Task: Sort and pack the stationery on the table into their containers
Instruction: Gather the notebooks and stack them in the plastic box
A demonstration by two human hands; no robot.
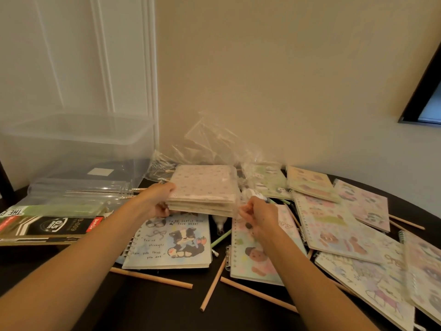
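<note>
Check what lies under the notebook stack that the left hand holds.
Directly below the notebook stack, the dog-cover notebook lies on the dark table, its top edge covered. A white tube pokes out beside it. Anything further back under the stack is hidden.

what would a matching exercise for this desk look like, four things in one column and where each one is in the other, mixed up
Things
1. pink notebook stack
2. dog notebook
3. clear bin
4. pen box

Places
a. far left, at the back
b. gripped by the left hand, raised
c. lying flat on the table, just nearer the camera than the raised stack
d. left edge, in front of the bin

Pairs: 1-b, 2-c, 3-a, 4-d
</note>
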